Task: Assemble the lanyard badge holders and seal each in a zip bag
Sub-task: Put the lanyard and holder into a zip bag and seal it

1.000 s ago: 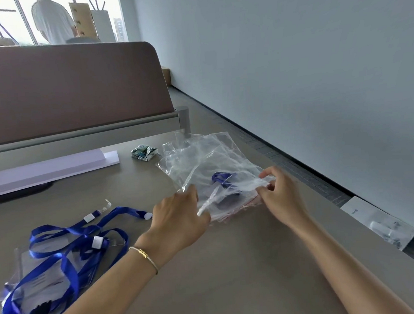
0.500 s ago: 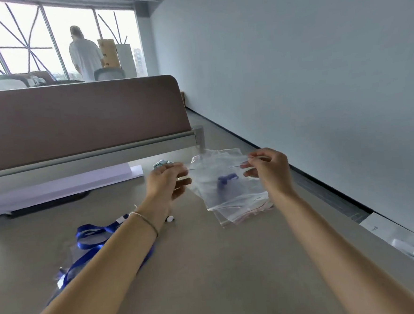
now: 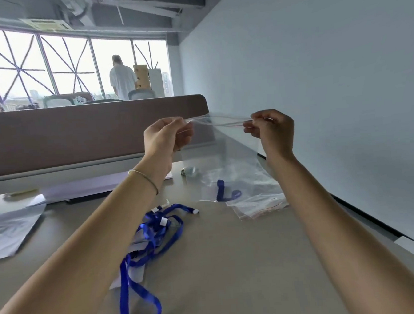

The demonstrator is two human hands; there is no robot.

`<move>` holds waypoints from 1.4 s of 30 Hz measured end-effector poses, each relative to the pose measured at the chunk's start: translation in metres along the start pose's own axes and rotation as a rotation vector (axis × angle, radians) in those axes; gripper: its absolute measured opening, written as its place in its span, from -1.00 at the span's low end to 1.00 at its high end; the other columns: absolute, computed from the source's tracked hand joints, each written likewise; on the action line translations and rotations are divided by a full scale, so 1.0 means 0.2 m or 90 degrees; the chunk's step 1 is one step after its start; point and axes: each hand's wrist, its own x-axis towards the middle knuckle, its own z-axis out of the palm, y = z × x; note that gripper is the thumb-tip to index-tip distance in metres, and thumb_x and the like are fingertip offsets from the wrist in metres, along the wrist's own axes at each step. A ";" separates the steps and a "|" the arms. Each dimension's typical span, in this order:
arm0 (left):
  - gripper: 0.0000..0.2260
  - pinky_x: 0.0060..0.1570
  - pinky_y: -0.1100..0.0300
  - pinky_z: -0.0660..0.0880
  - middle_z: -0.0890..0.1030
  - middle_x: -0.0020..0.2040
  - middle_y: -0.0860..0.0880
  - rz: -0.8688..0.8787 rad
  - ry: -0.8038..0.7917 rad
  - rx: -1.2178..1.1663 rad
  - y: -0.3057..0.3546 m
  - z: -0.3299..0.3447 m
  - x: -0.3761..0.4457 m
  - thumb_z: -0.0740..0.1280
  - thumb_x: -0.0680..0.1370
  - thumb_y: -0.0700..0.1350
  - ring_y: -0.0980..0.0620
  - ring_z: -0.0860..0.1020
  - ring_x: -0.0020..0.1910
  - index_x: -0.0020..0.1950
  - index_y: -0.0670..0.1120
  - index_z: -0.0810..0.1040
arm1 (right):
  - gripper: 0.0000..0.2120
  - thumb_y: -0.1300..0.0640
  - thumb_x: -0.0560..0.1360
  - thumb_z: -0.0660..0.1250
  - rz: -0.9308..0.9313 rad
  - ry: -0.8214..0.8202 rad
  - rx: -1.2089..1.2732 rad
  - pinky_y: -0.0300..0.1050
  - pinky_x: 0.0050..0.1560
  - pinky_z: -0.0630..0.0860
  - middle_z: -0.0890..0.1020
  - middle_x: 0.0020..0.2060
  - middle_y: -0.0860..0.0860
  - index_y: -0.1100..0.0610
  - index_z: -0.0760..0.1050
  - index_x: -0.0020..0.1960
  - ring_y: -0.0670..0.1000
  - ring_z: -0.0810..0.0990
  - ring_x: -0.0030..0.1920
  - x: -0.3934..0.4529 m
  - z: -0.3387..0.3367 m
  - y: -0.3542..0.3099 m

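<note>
- A clear zip bag (image 3: 220,141) is held up in the air between the two hands, well above the desk (image 3: 233,265); its mouth edge, with a thin red zip line, runs crosswise from hand to hand and its body hangs down below them.
- The left hand (image 3: 164,137) is seen pinching the bag's left top corner; the right hand (image 3: 272,130) pinches the right top corner. The hands are apart, with the mouth stretched between them.
- Nothing can be made out inside the held bag; it is judged empty.
- The loose blue lanyard (image 3: 145,239), with what looks like a clear badge holder under it, lies on the desk below the left forearm, nearer the left hand; its long loop trails toward the person.
- Below the right hand, a stack of zip bags (image 3: 255,197) rests on the desk; a blue strap (image 3: 224,192) shows there, seemingly inside a bag.
- Next move is judged to be opening the mouth, then reaching down and left for the lanyard.
</note>
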 end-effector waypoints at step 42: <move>-0.83 -0.24 0.12 0.42 0.61 -0.04 0.01 0.207 -0.342 0.973 -0.90 -0.15 -0.23 0.14 0.58 -0.04 -0.07 0.59 -0.09 0.00 0.04 0.51 | -0.88 0.13 0.41 0.24 -0.202 -0.465 -0.740 -0.06 -0.28 0.44 0.65 -0.22 -0.03 0.03 0.55 -0.15 0.10 0.60 -0.18 -0.47 -0.05 0.74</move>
